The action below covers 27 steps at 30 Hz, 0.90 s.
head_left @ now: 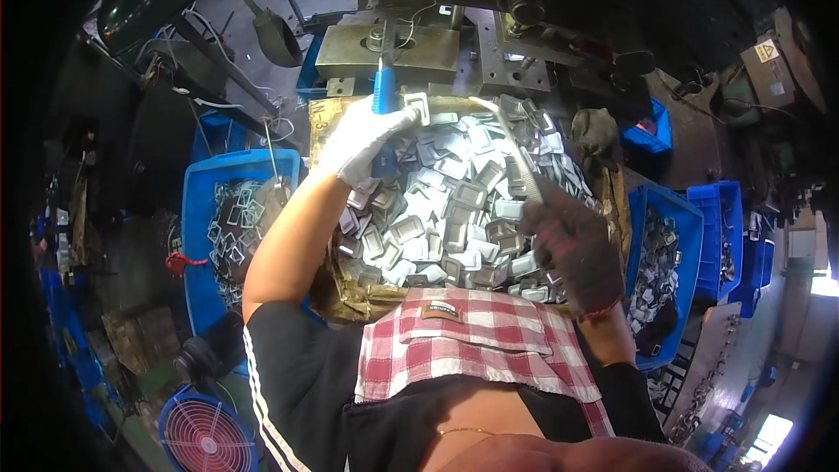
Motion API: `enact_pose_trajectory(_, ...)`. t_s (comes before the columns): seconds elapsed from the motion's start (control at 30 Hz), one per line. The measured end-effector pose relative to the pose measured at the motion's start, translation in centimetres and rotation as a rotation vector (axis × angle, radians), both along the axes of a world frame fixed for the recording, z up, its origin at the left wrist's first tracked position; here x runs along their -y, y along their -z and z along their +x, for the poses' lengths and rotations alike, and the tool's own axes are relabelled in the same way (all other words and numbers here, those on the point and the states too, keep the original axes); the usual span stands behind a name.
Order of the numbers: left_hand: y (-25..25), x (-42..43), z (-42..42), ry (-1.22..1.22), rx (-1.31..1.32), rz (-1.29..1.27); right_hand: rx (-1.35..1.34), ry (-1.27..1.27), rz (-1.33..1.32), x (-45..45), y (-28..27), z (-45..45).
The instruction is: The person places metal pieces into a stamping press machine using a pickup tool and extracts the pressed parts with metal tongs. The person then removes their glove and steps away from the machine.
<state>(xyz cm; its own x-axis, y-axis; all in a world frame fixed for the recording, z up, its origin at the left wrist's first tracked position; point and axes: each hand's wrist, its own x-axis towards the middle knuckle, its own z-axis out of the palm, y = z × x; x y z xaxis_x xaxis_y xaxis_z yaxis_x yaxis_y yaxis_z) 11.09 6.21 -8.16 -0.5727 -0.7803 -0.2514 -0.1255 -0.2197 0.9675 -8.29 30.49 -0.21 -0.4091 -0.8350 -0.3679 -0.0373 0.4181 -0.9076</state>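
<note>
A metal frame (424, 107) sits at the left grip's (358, 137) fingertips.

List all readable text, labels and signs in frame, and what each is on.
"N-3": brown carton, left rear edge.
Patch on checked apron: lettering too blurred to read.
Yellow sticker, upper right: triangle symbol, any text too small.

Carton (325, 111) holds metal pieces (456, 214) (heaped).
</note>
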Motion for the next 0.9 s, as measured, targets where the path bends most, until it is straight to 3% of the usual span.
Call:
enact_pose_trajectory(0.03,0.3,-0.1,-0.2,0.0,-0.052,0.042,0.078,-0.03,-0.041,-0.1,0.3,0.5)
enact_pose_trajectory(0.3,-0.4,-1.1,-0.8,0.016,-0.184,0.2,-0.056,-0.162,-0.061,0.5,1.5,1.1)
enact_pose_trajectory(0.4,-0.6,-1.0,-0.2,-0.041,-0.093,0.124,-0.174,-0.21,-0.062,0.7,0.8,1.2)
enact_pose_trajectory(0.7,-1.4,-0.1,0.6,0.159,-0.084,-0.027,-0.335,-0.294,-0.079,0.5,1.9,1.0)
enact_pose_trajectory(0.8,-3.5,0.2,0.0,0.192,0.26,-0.293,-0.256,-0.2,-0.007,0.0,0.7,0.5)
enact_pose_trajectory(0.83,-4.7,1.3,-0.4,0.335,0.528,-0.425,-0.278,-0.156,-0.029,-0.5,0.7,0.1)
enact_pose_trajectory(0.87,-2.6,1.6,-0.7,0.232,0.659,-0.959,-0.303,-0.114,-0.051,-0.8,0.6,-0.3)
enact_pose_trajectory(0.9,-2.7,2.3,-1.5,0.275,0.723,-0.996,-0.335,-0.061,-0.035,-0.9,0.4,-0.6)
